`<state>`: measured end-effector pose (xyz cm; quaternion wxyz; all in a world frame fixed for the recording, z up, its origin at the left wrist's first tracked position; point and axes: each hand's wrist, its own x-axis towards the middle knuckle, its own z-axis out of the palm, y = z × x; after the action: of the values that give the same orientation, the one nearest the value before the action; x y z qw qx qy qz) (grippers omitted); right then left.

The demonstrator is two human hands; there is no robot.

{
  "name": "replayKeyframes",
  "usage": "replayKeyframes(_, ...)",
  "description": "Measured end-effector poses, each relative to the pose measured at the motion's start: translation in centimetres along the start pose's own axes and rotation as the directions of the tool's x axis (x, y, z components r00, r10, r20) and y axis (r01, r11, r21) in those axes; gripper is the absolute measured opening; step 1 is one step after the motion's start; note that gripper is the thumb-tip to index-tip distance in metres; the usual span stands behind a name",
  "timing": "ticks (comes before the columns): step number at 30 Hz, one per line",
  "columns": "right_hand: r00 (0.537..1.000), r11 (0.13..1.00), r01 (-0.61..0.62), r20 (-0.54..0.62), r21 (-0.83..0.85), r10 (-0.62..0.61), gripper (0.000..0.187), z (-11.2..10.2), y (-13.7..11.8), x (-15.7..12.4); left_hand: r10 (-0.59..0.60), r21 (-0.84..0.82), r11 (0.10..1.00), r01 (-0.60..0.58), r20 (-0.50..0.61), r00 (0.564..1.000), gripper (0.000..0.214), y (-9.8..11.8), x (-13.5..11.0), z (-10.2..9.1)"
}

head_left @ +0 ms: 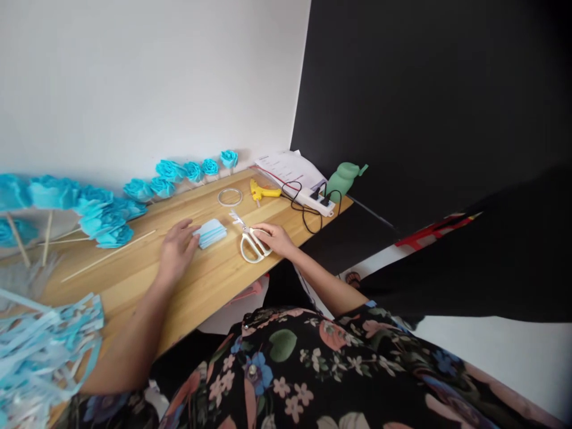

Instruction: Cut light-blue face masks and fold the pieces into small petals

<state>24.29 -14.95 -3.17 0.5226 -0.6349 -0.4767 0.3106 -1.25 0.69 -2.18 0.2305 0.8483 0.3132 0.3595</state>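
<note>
My left hand [177,247] is at the left edge of a small stack of light blue paper pieces [211,233] on the table. Its fingers are slightly curled and apart, with the tips at the stack's edge; whether they press on it I cannot tell. White-handled scissors [252,247] lie just right of the stack, blades pointing away from me. My right hand [273,237] has its fingers closed on the right handle loop. A pale scrap [235,217] appears by the blades.
Blue paper roses [170,171] line the wall side, with thin wooden sticks [109,256] before them. Pale blue strips [49,345] heap at left. Farther back are a clear ring [229,197], a yellow glue gun [263,191], a power strip [316,201], papers [292,168] and a green bottle [342,182].
</note>
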Motion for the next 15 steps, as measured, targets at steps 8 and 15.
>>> replayKeyframes(8, 0.999, 1.0, 0.009, -0.05, -0.024, -0.01, 0.036, 0.4, -0.2, -0.4, -0.018, -0.084, 0.996, 0.013, -0.058, 0.998, 0.037, 1.7, -0.1, -0.1)
replayKeyframes(15, 0.959, 0.96, 0.234, -0.126, -0.153, -0.254, 0.033, 2.5, -3.8, -1.1, -0.208, -0.466, 0.8, 0.377, 0.375, 0.904, 0.079, 6.3, -1.5, 1.8)
